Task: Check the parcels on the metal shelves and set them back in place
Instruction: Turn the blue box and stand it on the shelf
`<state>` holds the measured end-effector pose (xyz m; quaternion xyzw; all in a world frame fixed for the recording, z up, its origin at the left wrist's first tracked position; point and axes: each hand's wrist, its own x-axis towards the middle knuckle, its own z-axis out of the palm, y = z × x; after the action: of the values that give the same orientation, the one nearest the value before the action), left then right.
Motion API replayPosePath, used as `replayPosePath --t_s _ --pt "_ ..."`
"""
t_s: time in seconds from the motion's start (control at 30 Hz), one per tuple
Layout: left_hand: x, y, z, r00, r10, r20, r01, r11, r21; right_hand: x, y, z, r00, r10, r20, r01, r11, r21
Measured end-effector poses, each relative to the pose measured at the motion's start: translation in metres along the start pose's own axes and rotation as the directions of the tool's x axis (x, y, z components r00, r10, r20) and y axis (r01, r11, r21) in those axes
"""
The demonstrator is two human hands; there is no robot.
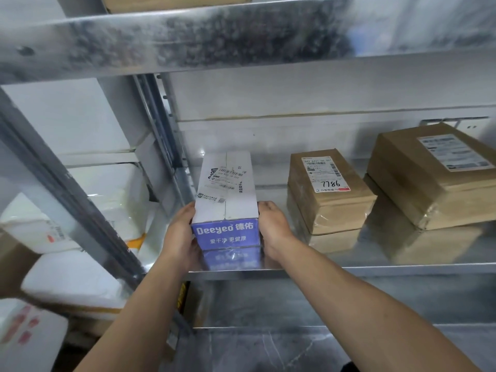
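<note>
A white box with a purple "Deeyeo" front face (pixel 226 194) stands on the middle metal shelf (pixel 402 268), near its left end and front edge. A shipping label lies on its top. My left hand (pixel 180 236) grips its left side and my right hand (pixel 274 229) grips its right side, fingers curled round the lower front corners. To the right sit a brown parcel marked 7786 (pixel 328 190) and a larger brown parcel (pixel 432 175), both with labels facing up.
An upper shelf beam (pixel 241 36) crosses the top of the view. A slanted steel upright (pixel 69 200) stands at the left. Beyond it lie several white bagged parcels (pixel 80 277) on a neighbouring rack. A lower shelf (pixel 268 342) runs beneath my arms.
</note>
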<state>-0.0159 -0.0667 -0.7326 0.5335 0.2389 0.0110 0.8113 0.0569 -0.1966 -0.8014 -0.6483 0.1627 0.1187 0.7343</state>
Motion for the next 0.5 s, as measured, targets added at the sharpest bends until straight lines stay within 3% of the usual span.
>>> replayPosePath --t_s 0.5 --pt "0.0002 0.0024 0.0029 0.999 -0.033 0.019 0.032 0.999 0.036 0.0026 -0.0043 -0.0093 0.991 0.039 0.128 -0.039 0.999 -0.001"
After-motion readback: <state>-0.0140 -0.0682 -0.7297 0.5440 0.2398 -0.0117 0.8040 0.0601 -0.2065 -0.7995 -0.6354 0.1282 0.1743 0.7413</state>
